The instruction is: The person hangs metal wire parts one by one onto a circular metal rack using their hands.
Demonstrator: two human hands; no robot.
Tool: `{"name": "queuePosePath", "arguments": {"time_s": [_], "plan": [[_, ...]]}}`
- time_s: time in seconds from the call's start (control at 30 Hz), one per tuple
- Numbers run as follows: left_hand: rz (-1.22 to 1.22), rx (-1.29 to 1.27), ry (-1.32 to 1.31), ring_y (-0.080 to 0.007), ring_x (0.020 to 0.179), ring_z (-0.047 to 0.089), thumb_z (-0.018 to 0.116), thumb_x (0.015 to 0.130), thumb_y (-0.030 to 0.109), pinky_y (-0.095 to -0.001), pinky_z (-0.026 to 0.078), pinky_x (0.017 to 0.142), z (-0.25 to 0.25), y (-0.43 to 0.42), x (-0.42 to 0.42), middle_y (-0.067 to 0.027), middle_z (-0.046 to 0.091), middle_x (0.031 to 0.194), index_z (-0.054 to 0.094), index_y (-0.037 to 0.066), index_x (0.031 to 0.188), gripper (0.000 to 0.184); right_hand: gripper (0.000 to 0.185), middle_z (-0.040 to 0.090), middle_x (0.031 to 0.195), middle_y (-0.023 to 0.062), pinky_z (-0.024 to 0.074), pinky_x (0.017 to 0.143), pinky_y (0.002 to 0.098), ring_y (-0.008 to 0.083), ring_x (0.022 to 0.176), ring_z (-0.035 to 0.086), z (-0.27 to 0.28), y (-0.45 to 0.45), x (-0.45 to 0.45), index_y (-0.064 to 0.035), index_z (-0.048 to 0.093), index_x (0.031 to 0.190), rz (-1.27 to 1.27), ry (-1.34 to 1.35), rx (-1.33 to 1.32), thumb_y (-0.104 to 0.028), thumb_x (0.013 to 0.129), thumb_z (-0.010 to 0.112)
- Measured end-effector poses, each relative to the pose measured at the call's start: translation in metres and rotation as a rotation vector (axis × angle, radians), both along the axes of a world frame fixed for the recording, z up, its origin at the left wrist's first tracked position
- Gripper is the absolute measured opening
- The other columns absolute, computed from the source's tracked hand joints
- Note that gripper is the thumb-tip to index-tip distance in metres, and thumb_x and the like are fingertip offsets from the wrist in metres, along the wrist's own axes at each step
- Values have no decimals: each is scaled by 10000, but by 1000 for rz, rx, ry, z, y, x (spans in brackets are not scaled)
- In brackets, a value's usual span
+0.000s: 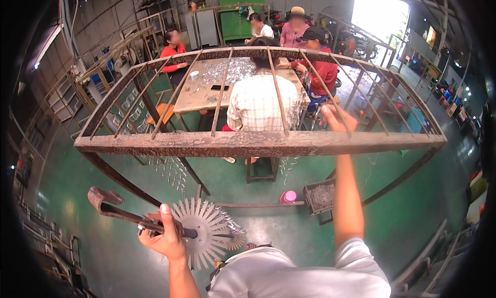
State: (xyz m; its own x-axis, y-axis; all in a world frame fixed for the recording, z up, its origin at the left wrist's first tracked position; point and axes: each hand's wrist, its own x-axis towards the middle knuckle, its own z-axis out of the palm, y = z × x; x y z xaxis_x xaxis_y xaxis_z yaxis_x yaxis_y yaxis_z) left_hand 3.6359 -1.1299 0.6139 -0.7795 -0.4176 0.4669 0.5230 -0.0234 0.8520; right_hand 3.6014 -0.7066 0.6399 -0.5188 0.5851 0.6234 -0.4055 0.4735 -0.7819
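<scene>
My left hand [166, 235] is closed around a metal hanger [126, 215] with a bent hook at its far end, thumb pointing up. At its near end a slotted metal disc [199, 228] with radial fins faces me, and a row of small shiny metal parts lines its right edge. A second, smaller finned disc [235, 240] shows behind it. My right arm stretches forward over the rusty metal rack [263, 144]. My right hand [338, 118] is by one of the rack's thin crossbars; its fingers are blurred, and whether it grips the bar is unclear.
Beyond the rack, several people sit around a work table [199, 99] covered with small metal parts; one person in a checked shirt [263, 102] has their back to me. On the floor side stand a metal bin [320, 197] of small pieces and a pink-lidded container [289, 196].
</scene>
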Motion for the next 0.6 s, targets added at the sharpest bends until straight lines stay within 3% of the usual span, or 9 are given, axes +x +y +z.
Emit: {"name": "queuePosePath", "arguments": {"time_s": [0.07,0.1,0.2,0.23,0.27,0.33,0.37,0.5,0.6], "plan": [[11,-11,-2,-60,349,346,703,958,137,-236,258,328,0,1,0,6,425,476,456,83,665,387,161,655,770,57,479,593,238,106,639,605,-10,-19,16,51,736,959,-118,-109,-6,-94,892,761],[9,-9,-6,-60,349,347,703,958,138,-236,258,328,1,1,-1,6,425,476,456,83,665,387,115,673,768,61,491,604,247,124,624,603,-35,-7,10,41,732,947,-140,68,270,-37,865,753],[-3,10,-14,-63,352,368,717,943,124,-238,276,328,2,3,0,0,444,485,468,67,669,375,85,693,804,71,508,629,258,143,646,626,-57,-33,29,42,728,931,-219,234,164,32,847,718],[-8,21,-24,-66,355,388,722,934,103,-240,295,328,2,2,1,-8,460,494,478,52,670,364,104,700,873,80,528,657,277,154,694,654,-59,-47,41,44,725,911,75,106,-166,88,831,676],[-8,29,-40,-69,358,407,727,925,82,-243,314,327,2,1,2,-16,477,502,487,37,671,353,102,686,913,83,534,654,278,150,717,665,-67,-50,48,61,725,916,202,46,-195,103,825,704],[-1,9,-33,-74,371,433,724,922,63,-244,323,341,0,0,1,-32,502,511,501,36,683,328,105,680,896,81,521,633,256,121,718,645,-66,-76,61,76,727,928,84,-40,-142,85,825,744],[-19,14,-26,-74,369,429,722,922,59,-244,317,342,1,-1,1,-35,503,511,501,36,683,326,116,676,878,72,481,613,221,95,720,613,-67,-88,64,81,732,934,173,26,-205,58,827,771],[-2,-30,2,-59,374,357,724,938,134,-239,253,339,2,4,3,4,445,510,483,82,692,348,103,681,859,63,415,587,206,89,701,570,-98,-111,82,49,753,909,125,-44,-41,60,810,780],[-20,-22,2,-59,372,353,720,939,125,-244,247,342,4,7,4,9,438,507,484,83,693,343,122,682,833,65,414,584,219,93,695,566,-110,-136,95,39,757,904,150,-82,64,56,789,794]]}}
